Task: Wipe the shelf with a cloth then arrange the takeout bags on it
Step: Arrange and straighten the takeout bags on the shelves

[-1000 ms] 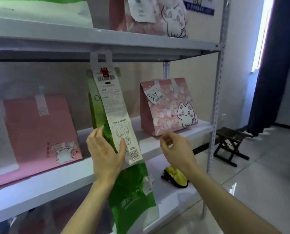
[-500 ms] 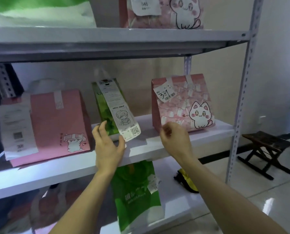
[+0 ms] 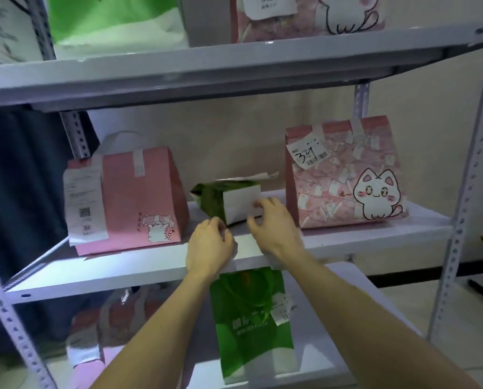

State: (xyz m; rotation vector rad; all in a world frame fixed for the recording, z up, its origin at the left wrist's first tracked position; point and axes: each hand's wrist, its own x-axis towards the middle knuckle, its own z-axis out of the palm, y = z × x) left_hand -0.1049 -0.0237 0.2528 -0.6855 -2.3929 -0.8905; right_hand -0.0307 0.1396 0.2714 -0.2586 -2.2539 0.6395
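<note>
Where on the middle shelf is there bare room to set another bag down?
The front strip of the middle shelf before the plain pink bag is bare, and a narrower strip before the cat bag. The centre is crowded: the green bag lies on its side there, left hand and right hand by it.

Green bag (image 3: 226, 200) on side, mid shelf (image 3: 347, 242), R hand (image 3: 274, 223) beside.

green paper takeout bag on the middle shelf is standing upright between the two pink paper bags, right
No: the green paper takeout bag lies on its side, not upright. The head view shows it on the white metal middle shelf between the plain pink paper bag and the patterned pink paper bag.
</note>
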